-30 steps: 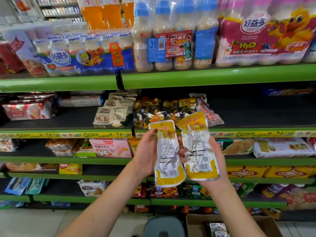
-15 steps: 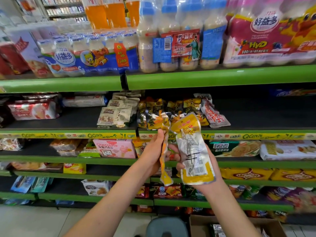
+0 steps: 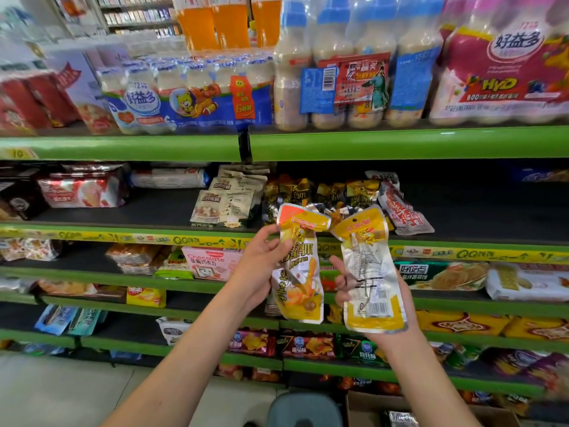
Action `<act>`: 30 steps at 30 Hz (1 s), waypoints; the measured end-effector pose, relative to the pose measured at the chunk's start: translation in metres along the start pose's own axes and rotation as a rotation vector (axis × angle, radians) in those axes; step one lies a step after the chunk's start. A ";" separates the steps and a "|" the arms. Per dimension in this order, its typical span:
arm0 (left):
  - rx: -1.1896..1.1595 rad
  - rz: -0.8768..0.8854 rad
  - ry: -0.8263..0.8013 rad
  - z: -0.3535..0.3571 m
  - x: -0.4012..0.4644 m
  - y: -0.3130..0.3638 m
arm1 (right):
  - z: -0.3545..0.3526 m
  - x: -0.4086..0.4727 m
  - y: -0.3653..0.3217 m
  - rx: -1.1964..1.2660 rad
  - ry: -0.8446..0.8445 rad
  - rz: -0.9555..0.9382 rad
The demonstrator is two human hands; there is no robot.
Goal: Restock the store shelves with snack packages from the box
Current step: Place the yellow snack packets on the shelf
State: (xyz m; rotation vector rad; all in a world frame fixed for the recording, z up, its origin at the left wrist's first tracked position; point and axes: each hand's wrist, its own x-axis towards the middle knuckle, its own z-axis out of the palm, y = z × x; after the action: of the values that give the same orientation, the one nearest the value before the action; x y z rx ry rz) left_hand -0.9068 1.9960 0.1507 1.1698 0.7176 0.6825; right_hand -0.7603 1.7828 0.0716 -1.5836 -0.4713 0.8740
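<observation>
The fingers [image 3: 278, 241] of the left hand [image 3: 261, 266] curl round the left edge of a yellow snack pouch [image 3: 300, 272], thumb near its top, printed front facing the person. The right hand [image 3: 369, 306] cups a second yellow pouch [image 3: 371, 272] from behind and below, its fingers mostly hidden by the pack and its thumb [image 3: 338, 266] lying at the left edge; this one shows its silver back with the barcode. Both pouches stand nearly upright, long axes running up and down, tops tipped slightly apart, close beside each other without clearly touching.

Straight behind and just above their tops lies the heap of matching yellow-and-black packs [image 3: 326, 192] on the dark shelf [image 3: 477, 217] under the drinks. That heap is up and forward from both hands, and the left pouch looks a shade nearer its middle. I'd judge the coming move is a short reach up and in, laying each pouch flat onto the pile.

The cardboard box [image 3: 431, 411] sits low at the right, by a grey stool [image 3: 304, 408], with another pack showing inside.
</observation>
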 end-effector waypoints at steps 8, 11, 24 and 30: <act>-0.017 -0.019 0.026 -0.010 0.004 -0.003 | 0.010 0.022 -0.016 0.122 -0.226 -0.233; -0.015 0.001 0.017 -0.014 0.008 0.000 | 0.013 0.016 -0.014 0.014 -0.112 -0.304; -0.015 0.010 -0.071 -0.019 0.049 0.021 | 0.029 0.048 -0.079 0.167 -0.230 -0.236; -0.026 0.002 0.005 -0.015 0.082 0.041 | 0.030 0.086 -0.129 0.354 0.015 -0.061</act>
State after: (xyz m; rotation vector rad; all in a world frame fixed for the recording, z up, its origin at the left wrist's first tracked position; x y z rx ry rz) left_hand -0.8738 2.0796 0.1754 1.1460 0.7102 0.6951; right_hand -0.7058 1.8920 0.1720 -1.2440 -0.3313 0.8466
